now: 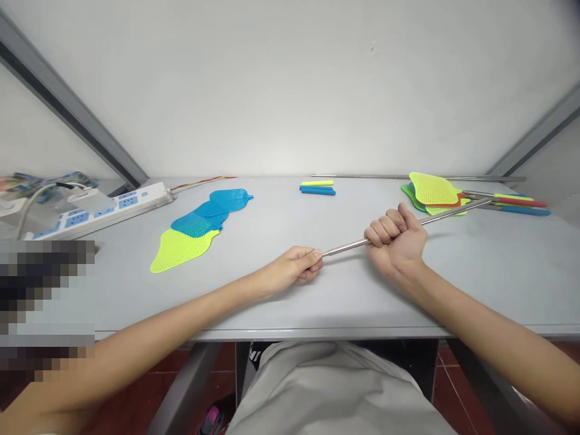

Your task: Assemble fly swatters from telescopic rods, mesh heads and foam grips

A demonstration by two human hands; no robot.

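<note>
A thin metal telescopic rod (347, 247) slants between my hands, just above the grey table. My left hand (301, 264) pinches its lower left end with thumb and fingers. Farther along, my right hand (396, 241) is wrapped round the rod in a fist, palm side toward me. The rod's far end reaches up to the right, over the pile of fly swatters (437, 190) with green, yellow and red heads. Left of my hands lie loose fly swatter heads, two blue (199, 219) and one yellow (183, 249), overlapping in a row.
Several small yellow and blue handle sleeves (317, 191) lie at the table's back middle. Another metal rod (362, 176) runs along the back wall. On the left stands a white power strip (122, 205) with plugs and cables. The table's front edge (326, 333) is close to my body.
</note>
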